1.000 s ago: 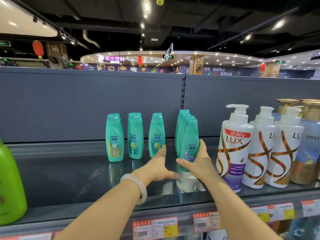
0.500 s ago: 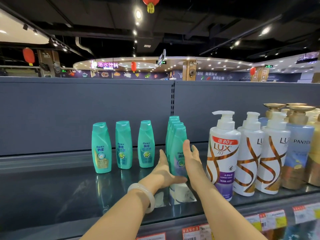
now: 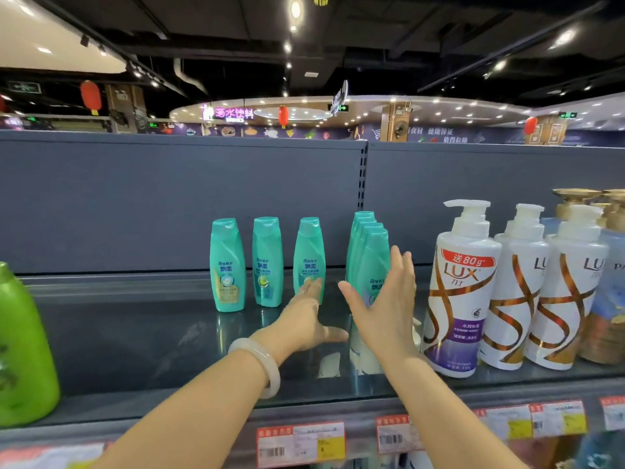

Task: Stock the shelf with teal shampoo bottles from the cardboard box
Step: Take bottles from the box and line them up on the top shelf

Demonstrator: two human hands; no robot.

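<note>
Both hands were open with fingers straight: my left hand (image 3: 304, 319) reached low toward the third single teal bottle (image 3: 309, 255), my right hand (image 3: 389, 309) stood flat beside the front-to-back row of teal bottles (image 3: 370, 252). All stood upright on the shelf (image 3: 152, 340), left of the white pump bottles (image 3: 463, 286).

Centre of frame, on shelf (image 3: 135, 333): three bottles (image 3: 267, 262) side by side, row of bottles (image 3: 368, 252) front-to-back at their right. Pump bottles (image 3: 463, 286) further right, jug (image 3: 23, 346) at left edge.
</note>
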